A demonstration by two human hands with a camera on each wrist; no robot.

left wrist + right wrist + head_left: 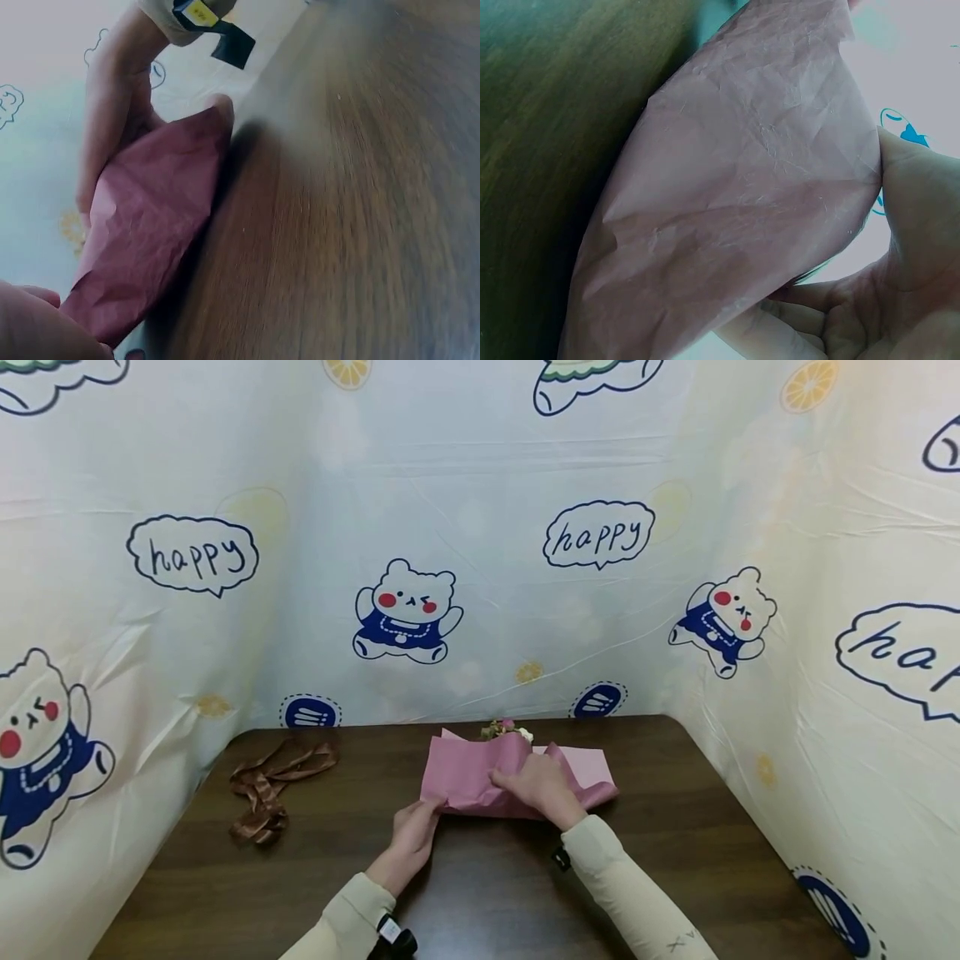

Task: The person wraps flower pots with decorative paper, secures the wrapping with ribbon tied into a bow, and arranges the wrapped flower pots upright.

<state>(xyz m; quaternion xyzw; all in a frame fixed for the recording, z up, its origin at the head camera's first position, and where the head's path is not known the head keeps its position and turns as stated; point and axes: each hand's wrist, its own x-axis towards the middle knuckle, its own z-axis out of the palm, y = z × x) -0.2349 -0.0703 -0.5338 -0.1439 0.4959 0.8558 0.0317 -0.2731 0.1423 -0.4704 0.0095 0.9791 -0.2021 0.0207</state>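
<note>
Pink wrapping paper (461, 768) lies folded around a small bunch of flowers (506, 727) near the far edge of the table. Only a few blossoms and some green show above the paper; the stems are hidden. My left hand (414, 837) pinches the paper at its near left corner. At the right part of the fold, my right hand (543, 783) grips the paper. In the right wrist view, the thumb (911, 195) presses the paper's edge while the other fingers (780, 326) curl at its far side. Creases run across the paper (150, 217) in the left wrist view.
A brown satin ribbon (262, 793) lies loosely heaped on the left of the dark wooden table (337, 877). Behind and at both sides hangs a pale printed cloth (487, 610). Each wrist carries a black strap device (393, 935).
</note>
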